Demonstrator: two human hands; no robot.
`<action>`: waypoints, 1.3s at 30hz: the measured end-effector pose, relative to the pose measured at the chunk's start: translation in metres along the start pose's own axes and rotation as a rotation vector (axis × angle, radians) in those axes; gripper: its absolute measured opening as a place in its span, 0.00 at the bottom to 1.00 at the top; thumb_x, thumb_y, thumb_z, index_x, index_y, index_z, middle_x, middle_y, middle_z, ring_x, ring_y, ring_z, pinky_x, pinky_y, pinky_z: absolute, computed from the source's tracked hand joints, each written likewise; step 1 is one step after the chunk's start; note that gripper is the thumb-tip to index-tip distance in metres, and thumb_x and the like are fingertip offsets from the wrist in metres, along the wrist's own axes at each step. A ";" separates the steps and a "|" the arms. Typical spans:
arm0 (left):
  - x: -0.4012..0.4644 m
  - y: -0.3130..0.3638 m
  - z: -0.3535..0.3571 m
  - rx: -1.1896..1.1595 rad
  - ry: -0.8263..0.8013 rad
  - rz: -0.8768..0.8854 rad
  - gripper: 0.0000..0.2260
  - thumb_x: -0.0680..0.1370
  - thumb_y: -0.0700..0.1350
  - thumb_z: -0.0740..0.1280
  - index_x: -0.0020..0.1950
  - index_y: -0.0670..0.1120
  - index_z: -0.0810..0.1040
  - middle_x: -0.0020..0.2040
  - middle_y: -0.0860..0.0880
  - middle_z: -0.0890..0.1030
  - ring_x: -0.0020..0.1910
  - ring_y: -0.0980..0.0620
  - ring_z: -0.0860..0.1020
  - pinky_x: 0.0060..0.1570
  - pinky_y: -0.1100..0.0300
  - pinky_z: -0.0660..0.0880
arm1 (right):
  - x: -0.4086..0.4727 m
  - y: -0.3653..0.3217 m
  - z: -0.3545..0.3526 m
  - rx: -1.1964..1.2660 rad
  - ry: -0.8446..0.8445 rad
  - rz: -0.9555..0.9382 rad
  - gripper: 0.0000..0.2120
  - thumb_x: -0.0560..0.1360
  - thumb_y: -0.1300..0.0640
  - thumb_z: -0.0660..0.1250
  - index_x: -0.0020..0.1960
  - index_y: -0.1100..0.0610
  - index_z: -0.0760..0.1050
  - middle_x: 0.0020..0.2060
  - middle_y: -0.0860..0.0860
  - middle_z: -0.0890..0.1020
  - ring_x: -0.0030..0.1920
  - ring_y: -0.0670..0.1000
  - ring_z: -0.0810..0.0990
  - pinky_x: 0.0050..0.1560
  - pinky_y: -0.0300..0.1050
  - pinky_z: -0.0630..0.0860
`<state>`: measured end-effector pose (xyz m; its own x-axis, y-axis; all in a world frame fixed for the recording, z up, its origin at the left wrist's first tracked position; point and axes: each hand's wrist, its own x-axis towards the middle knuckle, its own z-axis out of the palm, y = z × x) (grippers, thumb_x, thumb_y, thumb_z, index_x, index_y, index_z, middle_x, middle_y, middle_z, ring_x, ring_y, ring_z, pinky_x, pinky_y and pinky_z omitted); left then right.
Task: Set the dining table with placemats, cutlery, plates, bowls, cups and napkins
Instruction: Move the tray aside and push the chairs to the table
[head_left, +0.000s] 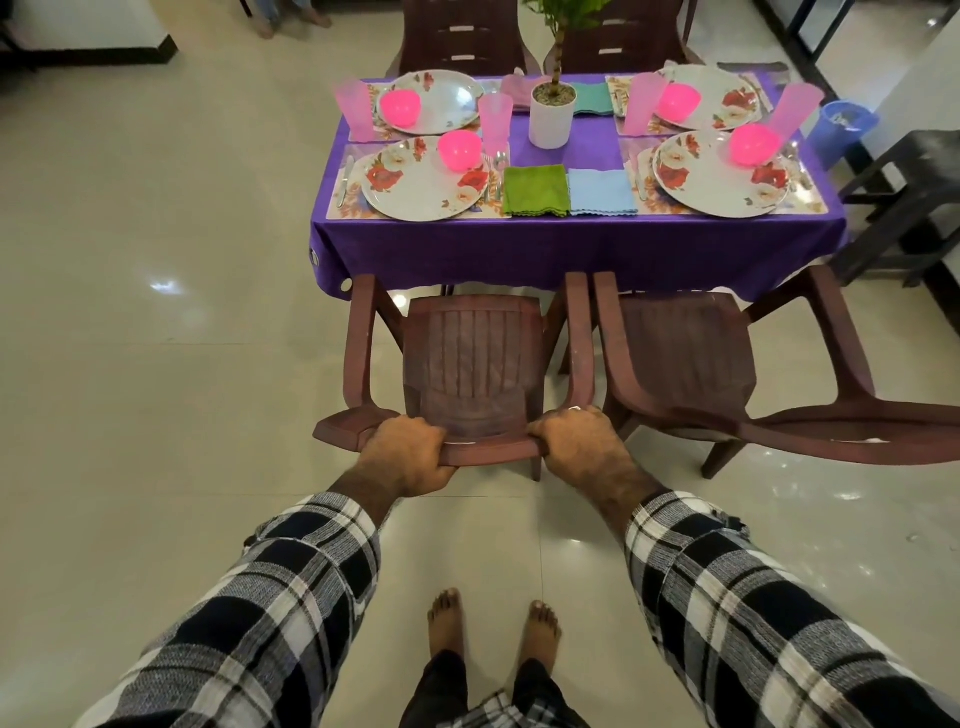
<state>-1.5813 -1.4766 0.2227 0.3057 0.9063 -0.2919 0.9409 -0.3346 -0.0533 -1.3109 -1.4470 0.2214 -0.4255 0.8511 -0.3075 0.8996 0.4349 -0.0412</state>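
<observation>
My left hand (408, 454) and my right hand (576, 441) both grip the top of the backrest of a brown plastic chair (470, 364), which faces the table. The table (571, 249) wears a purple cloth and carries floral placemats, each with a flowered plate (421, 179), a pink bowl (460, 149) and a pink cup (494, 122). Cutlery (497, 169) lies beside the plates. A green napkin (535, 190) and a blue napkin (601, 192) lie side by side at the near edge.
A second brown chair (685, 358) stands right of mine, its arm nearly touching. Two more chairs (462, 36) stand at the far side. A potted plant (552, 111) marks the table's middle. A blue bucket (847, 127) and dark furniture (914, 208) stand right.
</observation>
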 end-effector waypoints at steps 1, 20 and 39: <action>0.000 -0.001 -0.002 0.000 -0.011 -0.001 0.22 0.78 0.67 0.60 0.53 0.50 0.80 0.49 0.47 0.84 0.48 0.43 0.83 0.49 0.50 0.78 | 0.001 0.000 0.001 0.005 -0.004 -0.002 0.13 0.77 0.51 0.64 0.58 0.42 0.81 0.46 0.43 0.85 0.50 0.51 0.84 0.61 0.57 0.77; -0.050 -0.154 -0.007 -0.446 0.087 -0.223 0.43 0.76 0.79 0.58 0.82 0.51 0.65 0.79 0.47 0.71 0.77 0.45 0.69 0.74 0.44 0.70 | 0.076 -0.100 -0.054 0.236 0.117 -0.079 0.45 0.75 0.20 0.51 0.80 0.49 0.62 0.76 0.53 0.72 0.77 0.57 0.67 0.75 0.66 0.62; -0.042 -0.522 0.045 -0.408 0.039 -0.190 0.45 0.79 0.75 0.57 0.86 0.47 0.54 0.85 0.44 0.59 0.81 0.42 0.61 0.76 0.42 0.67 | 0.334 -0.380 -0.075 0.226 0.009 0.026 0.49 0.73 0.22 0.56 0.84 0.47 0.46 0.84 0.55 0.56 0.84 0.60 0.49 0.77 0.76 0.50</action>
<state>-2.0922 -1.3515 0.2203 0.1199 0.9534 -0.2768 0.9590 -0.0391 0.2806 -1.8023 -1.3066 0.2053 -0.4022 0.8640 -0.3029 0.9089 0.3371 -0.2453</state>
